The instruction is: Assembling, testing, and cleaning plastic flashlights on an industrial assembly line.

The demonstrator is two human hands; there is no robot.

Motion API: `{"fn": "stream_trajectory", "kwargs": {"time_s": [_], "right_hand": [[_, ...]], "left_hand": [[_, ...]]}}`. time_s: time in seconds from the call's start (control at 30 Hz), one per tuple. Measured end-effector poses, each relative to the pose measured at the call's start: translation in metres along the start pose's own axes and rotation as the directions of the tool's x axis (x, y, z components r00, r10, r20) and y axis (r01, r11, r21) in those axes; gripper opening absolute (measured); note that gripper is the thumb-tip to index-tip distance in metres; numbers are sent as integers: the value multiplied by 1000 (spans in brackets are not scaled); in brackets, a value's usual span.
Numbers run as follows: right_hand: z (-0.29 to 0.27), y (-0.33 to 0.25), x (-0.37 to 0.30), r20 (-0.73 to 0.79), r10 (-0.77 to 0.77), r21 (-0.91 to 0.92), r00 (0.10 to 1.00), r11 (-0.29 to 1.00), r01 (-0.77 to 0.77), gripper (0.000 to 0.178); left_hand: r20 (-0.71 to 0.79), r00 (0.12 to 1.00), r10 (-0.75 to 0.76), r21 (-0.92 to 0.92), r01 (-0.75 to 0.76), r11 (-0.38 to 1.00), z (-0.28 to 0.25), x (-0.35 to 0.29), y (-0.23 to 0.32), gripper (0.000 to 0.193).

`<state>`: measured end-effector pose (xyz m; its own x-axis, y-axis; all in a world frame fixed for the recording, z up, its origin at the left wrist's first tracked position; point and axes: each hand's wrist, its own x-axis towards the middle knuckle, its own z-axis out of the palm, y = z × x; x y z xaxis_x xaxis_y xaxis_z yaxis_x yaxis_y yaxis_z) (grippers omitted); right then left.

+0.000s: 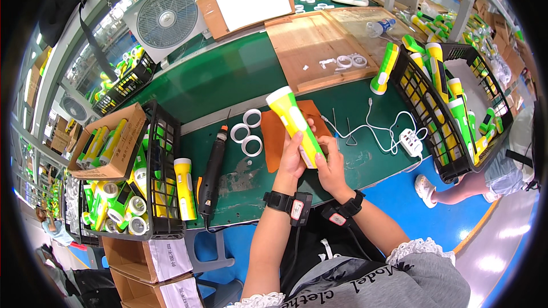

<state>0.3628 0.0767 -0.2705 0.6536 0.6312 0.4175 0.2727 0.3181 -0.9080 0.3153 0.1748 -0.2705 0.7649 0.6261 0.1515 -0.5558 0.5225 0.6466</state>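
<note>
A yellow and green flashlight (289, 113) with a white head is held in front of me, tilted with its head toward the far left. My left hand (293, 157) is closed around its lower body, the thumb lying along the near side. My right hand (331, 165) grips the tail end, its fingers partly hidden behind the body. Beneath the flashlight lies an orange-brown mat (274, 157) on the green bench (234, 177). A thin white cable (365, 136) ends on the bench just right of the flashlight.
Left are white rings (252, 146), a black electric screwdriver (214, 174), an upright flashlight (184, 188) and a black crate (162, 205) of flashlights. Right stand a white USB charging hub (411, 142), hex keys (350, 137) and another crate (476, 166). A wooden board (299, 51) lies beyond.
</note>
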Motion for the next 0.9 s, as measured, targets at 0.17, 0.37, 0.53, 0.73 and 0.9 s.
{"fn": "stream_trajectory", "kwargs": {"time_s": [0.17, 0.37, 0.53, 0.73, 0.9], "right_hand": [[6, -13, 3, 33, -159, -255, 987, 953, 162, 42], [1, 0, -3, 87, -195, -486, 977, 848, 213, 50], [4, -4, -5, 96, -223, -502, 970, 831, 241, 49], [2, -7, -4, 136, -244, -454, 960, 846, 280, 48], [0, -4, -4, 155, -187, -421, 970, 876, 236, 47]], "left_hand": [[-39, 999, -20, 2, 20, 1000, 0, -4, 1, 54], [112, 991, 77, -84, -68, 994, 4, -5, 3, 68], [162, 983, 90, -202, -56, 978, -5, -5, -1, 77], [127, 989, 70, -231, -39, 972, -4, -3, 2, 74], [87, 994, 60, -241, -37, 970, 2, -1, 4, 74]]}}
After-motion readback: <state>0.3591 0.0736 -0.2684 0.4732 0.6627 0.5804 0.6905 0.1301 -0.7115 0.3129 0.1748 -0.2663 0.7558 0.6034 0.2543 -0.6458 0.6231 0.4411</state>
